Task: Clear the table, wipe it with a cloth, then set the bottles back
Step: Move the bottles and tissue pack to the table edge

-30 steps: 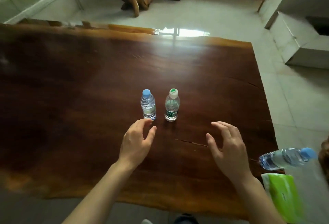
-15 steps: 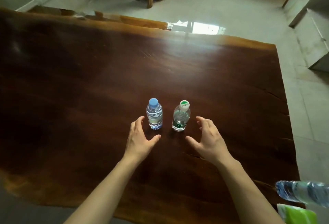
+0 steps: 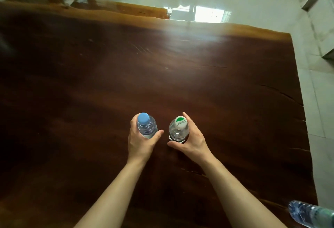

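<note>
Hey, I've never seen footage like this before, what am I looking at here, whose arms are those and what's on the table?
There is no machine here. A person wears a camera on the head, so the single picture looks forward and down at their own bare arms over a dark wooden table. The left hand is wrapped around a clear bottle with a blue cap. The right hand is wrapped around a second bottle with a white and green cap. Both bottles stand upright; whether they have left the wood yet, I cannot tell. A third bottle pokes in lying sideways at the lower right corner; what it rests on is out of view.
</note>
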A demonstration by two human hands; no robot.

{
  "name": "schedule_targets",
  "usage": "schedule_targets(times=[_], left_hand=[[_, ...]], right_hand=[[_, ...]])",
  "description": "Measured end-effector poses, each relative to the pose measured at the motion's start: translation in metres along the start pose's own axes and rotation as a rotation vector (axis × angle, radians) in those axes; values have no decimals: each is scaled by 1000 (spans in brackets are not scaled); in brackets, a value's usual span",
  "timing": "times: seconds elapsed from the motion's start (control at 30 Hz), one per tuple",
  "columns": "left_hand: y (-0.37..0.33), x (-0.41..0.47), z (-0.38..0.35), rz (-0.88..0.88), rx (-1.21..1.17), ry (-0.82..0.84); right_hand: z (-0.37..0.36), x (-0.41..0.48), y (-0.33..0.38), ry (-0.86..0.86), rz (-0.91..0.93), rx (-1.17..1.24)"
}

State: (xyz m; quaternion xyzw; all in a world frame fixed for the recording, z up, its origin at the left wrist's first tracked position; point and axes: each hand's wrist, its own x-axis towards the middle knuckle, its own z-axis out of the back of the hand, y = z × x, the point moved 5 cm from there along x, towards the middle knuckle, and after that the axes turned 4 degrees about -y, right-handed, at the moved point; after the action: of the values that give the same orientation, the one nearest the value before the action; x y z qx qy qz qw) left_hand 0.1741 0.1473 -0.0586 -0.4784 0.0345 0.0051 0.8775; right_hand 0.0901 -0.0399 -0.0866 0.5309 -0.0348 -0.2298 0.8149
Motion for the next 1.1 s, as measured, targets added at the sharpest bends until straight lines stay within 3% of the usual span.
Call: schedule_targets(times=[0.53,0.83,1.1], left_hand=[[-18,-7,24,-94,3,-12],[-70,-37,38,-265,-36,44],[-124,-78,5,-401,-88,170]], right_hand=[[8,-30,9,-155,31,11],[58,-94,21,-382,43,113],[123,-158,22,-638,47,180]])
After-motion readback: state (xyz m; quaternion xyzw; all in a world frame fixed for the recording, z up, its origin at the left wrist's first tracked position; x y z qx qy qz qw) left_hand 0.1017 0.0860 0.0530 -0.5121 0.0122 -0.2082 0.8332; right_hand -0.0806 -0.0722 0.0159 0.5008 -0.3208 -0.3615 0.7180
